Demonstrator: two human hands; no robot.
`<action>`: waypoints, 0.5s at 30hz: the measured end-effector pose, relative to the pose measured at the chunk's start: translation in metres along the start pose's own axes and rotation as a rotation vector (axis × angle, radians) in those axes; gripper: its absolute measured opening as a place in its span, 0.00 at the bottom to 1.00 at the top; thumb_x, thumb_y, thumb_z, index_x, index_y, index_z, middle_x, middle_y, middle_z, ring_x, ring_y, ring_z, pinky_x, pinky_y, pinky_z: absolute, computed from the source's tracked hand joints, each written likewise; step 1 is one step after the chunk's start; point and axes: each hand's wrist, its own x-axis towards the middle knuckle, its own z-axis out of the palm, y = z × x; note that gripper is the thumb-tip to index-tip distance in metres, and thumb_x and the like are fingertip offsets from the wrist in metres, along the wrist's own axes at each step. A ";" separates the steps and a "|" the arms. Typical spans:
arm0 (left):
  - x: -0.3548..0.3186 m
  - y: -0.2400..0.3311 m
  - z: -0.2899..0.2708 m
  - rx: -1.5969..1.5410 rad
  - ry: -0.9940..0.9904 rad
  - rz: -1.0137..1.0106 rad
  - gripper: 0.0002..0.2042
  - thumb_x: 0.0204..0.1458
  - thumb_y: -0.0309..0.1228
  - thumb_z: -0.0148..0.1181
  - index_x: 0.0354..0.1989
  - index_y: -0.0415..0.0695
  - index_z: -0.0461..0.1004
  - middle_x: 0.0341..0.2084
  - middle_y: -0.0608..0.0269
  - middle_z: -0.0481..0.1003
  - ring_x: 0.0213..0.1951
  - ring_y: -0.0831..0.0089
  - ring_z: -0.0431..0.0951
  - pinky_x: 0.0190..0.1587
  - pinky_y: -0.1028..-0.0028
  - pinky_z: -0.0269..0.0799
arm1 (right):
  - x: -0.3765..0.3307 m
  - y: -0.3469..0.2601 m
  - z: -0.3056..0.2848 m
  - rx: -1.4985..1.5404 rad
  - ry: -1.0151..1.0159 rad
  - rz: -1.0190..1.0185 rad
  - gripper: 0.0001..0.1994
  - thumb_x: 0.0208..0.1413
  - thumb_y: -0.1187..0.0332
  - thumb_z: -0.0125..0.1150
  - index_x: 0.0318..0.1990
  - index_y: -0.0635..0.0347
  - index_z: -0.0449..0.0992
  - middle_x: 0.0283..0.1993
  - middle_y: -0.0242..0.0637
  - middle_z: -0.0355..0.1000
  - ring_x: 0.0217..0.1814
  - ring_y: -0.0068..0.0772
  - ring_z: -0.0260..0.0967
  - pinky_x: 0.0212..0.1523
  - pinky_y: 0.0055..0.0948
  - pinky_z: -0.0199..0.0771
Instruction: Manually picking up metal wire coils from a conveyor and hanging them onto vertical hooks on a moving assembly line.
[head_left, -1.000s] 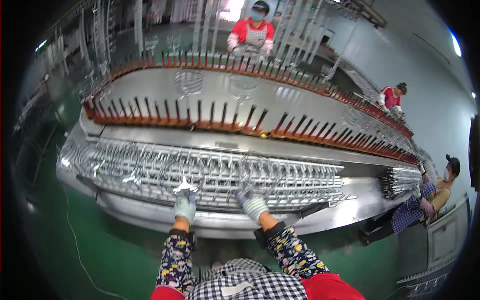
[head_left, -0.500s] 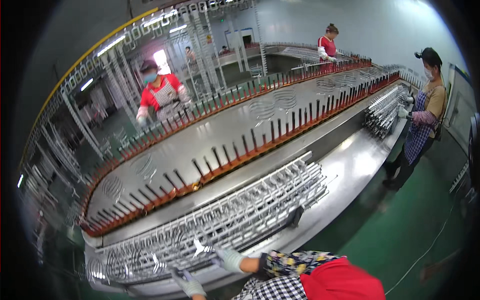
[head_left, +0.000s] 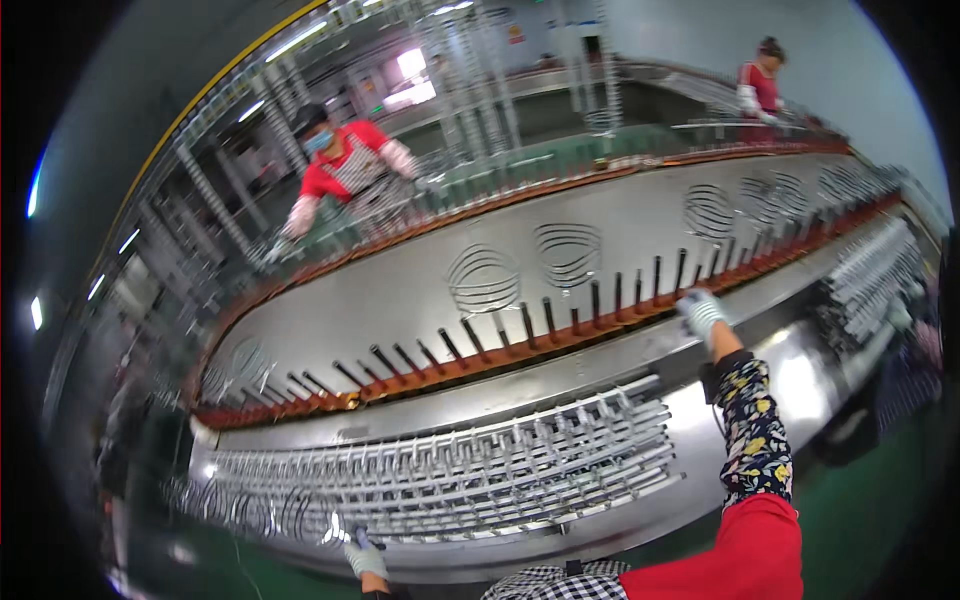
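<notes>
Since half a second ago my right hand has stretched far out from the near edge to the orange rail of black pegs; its gloved fingers curl at a peg there, though I cannot tell whether they grip anything. My left hand stays low at the near rim, fingers closed on the end of a metal wire piece from the long stack of wire racks lying on the steel bench. Beyond the pegs runs a curved grey conveyor surface carrying coiled wire rings. Across it a person in red with a checked apron works at hanging frames; another person in red stands further right. Green floor shows below my patterned sleeve.
</notes>
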 end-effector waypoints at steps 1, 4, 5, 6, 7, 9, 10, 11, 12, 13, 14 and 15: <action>0.017 -0.023 0.015 -0.028 0.004 0.156 0.17 0.54 0.36 0.47 0.44 0.33 0.64 0.38 0.55 0.72 0.39 0.64 0.70 0.43 0.69 0.63 | 0.071 0.053 -0.037 -0.177 0.233 -0.096 0.19 0.50 0.66 0.50 0.49 0.62 0.62 0.35 0.43 0.69 0.19 0.30 0.66 0.19 0.28 0.67; 0.031 -0.037 -0.003 0.072 -0.072 -0.125 0.13 0.55 0.25 0.42 0.49 0.45 0.61 0.39 0.59 0.71 0.30 0.77 0.71 0.18 0.79 0.64 | 0.134 0.066 -0.007 -0.210 0.653 -0.294 0.16 0.49 0.66 0.46 0.47 0.59 0.66 0.36 0.50 0.70 0.35 0.45 0.70 0.37 0.38 0.68; 0.020 -0.019 0.002 0.064 -0.073 -0.129 0.13 0.55 0.25 0.42 0.49 0.45 0.61 0.39 0.59 0.71 0.30 0.77 0.71 0.18 0.79 0.64 | 0.145 0.073 -0.002 -0.066 0.560 -0.254 0.16 0.51 0.66 0.46 0.47 0.57 0.66 0.37 0.46 0.69 0.32 0.40 0.69 0.33 0.35 0.69; 0.007 0.003 0.009 0.253 -0.027 -0.145 0.13 0.54 0.33 0.45 0.45 0.39 0.64 0.36 0.56 0.72 0.30 0.71 0.69 0.27 0.74 0.64 | 0.154 0.077 -0.005 0.076 0.475 -0.219 0.15 0.52 0.66 0.47 0.48 0.55 0.66 0.37 0.42 0.68 0.30 0.36 0.69 0.29 0.33 0.69; 0.000 0.014 0.016 0.435 0.032 -0.161 0.19 0.53 0.41 0.49 0.40 0.33 0.67 0.33 0.54 0.73 0.31 0.65 0.68 0.36 0.69 0.63 | 0.163 0.071 -0.006 0.223 0.377 -0.194 0.15 0.53 0.66 0.47 0.49 0.53 0.66 0.38 0.37 0.68 0.27 0.32 0.68 0.25 0.31 0.70; 0.008 -0.033 -0.021 0.187 0.101 -0.129 0.18 0.52 0.39 0.50 0.41 0.34 0.67 0.34 0.55 0.73 0.31 0.69 0.68 0.35 0.72 0.64 | 0.111 0.007 0.040 0.193 0.252 -0.067 0.12 0.51 0.66 0.50 0.43 0.55 0.70 0.35 0.37 0.68 0.23 0.27 0.67 0.16 0.26 0.66; 0.012 -0.042 -0.021 0.078 0.106 -0.015 0.18 0.52 0.39 0.50 0.42 0.34 0.66 0.37 0.55 0.72 0.34 0.70 0.69 0.38 0.73 0.63 | 0.096 -0.010 0.034 0.152 0.254 -0.100 0.12 0.50 0.66 0.52 0.42 0.56 0.71 0.32 0.36 0.69 0.22 0.27 0.66 0.16 0.26 0.65; 0.017 -0.057 -0.025 -0.028 0.118 0.095 0.19 0.52 0.38 0.50 0.44 0.34 0.66 0.39 0.54 0.71 0.38 0.71 0.69 0.40 0.74 0.63 | 0.086 -0.022 0.031 0.109 0.248 -0.131 0.11 0.50 0.65 0.53 0.41 0.56 0.72 0.30 0.35 0.70 0.22 0.27 0.66 0.16 0.26 0.64; 0.024 -0.070 -0.031 0.043 0.099 0.064 0.20 0.52 0.38 0.50 0.46 0.34 0.65 0.42 0.54 0.70 0.41 0.72 0.69 0.42 0.74 0.62 | 0.080 -0.036 0.029 0.219 0.302 -0.188 0.09 0.49 0.68 0.54 0.38 0.58 0.73 0.24 0.32 0.69 0.12 0.21 0.56 0.13 0.23 0.57; 0.037 -0.079 -0.015 0.098 0.025 0.044 0.21 0.51 0.39 0.50 0.47 0.34 0.64 0.44 0.54 0.69 0.44 0.72 0.68 0.45 0.75 0.62 | 0.122 0.004 -0.007 0.153 0.419 -0.335 0.10 0.48 0.69 0.56 0.40 0.58 0.73 0.25 0.31 0.70 0.11 0.21 0.56 0.12 0.23 0.57; 0.021 -0.050 -0.007 0.216 0.030 0.131 0.20 0.51 0.40 0.50 0.45 0.34 0.66 0.38 0.56 0.72 0.37 0.73 0.71 0.39 0.73 0.65 | 0.088 -0.024 -0.008 0.174 0.317 -0.289 0.10 0.49 0.65 0.54 0.37 0.59 0.73 0.26 0.37 0.71 0.19 0.29 0.62 0.21 0.28 0.61; -0.006 0.009 0.010 0.286 0.001 -0.007 0.20 0.52 0.41 0.49 0.42 0.33 0.67 0.29 0.58 0.74 0.27 0.70 0.72 0.29 0.74 0.67 | 0.042 -0.063 -0.008 0.188 0.217 -0.240 0.12 0.50 0.61 0.52 0.35 0.60 0.74 0.27 0.42 0.72 0.27 0.36 0.68 0.29 0.32 0.65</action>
